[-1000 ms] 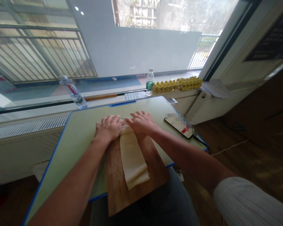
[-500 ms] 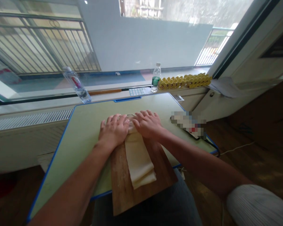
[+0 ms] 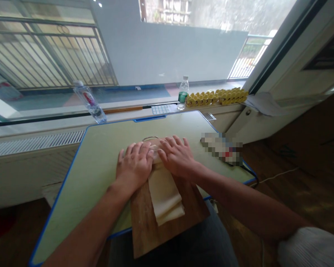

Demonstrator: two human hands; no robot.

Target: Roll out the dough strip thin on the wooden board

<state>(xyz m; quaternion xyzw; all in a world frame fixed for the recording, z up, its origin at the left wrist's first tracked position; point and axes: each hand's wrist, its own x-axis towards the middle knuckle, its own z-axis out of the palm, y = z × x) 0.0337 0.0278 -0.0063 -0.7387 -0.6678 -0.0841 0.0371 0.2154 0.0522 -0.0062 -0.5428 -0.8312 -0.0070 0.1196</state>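
Observation:
A long, pale sheet of dough (image 3: 165, 196) lies on a wooden cutting board (image 3: 144, 226), its near end folded over in layers. My left hand (image 3: 135, 163) rests palm down over the far left part of the board, fingers stretched forward. Beside it, my right hand (image 3: 176, 155) lies flat in the same way on the right, fingers slightly apart. Between the two thumbs shows a whitish, shiny patch at the far end of the dough; what lies under the palms is hidden. Past the fingertips, a thin metal loop (image 3: 150, 138) sits at the board's far edge.
The board lies on a pale green table (image 3: 100, 148) with blue edging and overhangs its near side toward my lap. A pixelated flat object (image 3: 222, 148) is at the table's right. Two plastic bottles, one with a green label (image 3: 183, 97), and yellow egg trays (image 3: 217, 97) line the windowsill.
Both hands have slid a little toward me along the board, side by side. More of the board's far end and the metal loop now shows.

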